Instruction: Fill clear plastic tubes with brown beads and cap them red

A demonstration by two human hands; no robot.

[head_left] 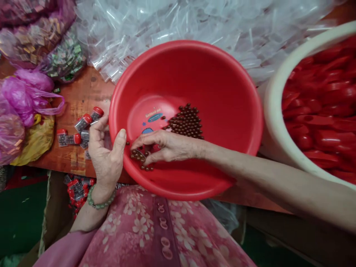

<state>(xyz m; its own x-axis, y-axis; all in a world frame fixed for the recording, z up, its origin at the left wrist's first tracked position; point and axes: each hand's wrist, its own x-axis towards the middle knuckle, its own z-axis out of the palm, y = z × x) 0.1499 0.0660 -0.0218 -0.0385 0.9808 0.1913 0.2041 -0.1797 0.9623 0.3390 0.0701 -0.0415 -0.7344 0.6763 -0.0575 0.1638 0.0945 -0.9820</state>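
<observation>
My left hand [105, 155], with a green bead bracelet [101, 202] at the wrist, is at the left rim of a red plastic basin [230, 85]. Its fingers curl outside the rim with the thumb raised beside it; what they hold is mostly hidden, though something translucent shows between them. Inside the basin, my right hand [161, 146] curves thumb and fingers around a cluster of shiny brown balls [138, 155] by the left wall. A thin dark edge shows among these balls, too little to name. More brown balls [186, 122] lie heaped on the basin floor.
Small clear jars with red lids [82, 122] lie left of the basin, others [78, 193] in a cardboard box [57, 204] below. Clear plastic containers [167, 22] pile behind. A white tub [274, 100] holds red plastic parts [330, 122]. Plastic bags [30, 92] fill the left side.
</observation>
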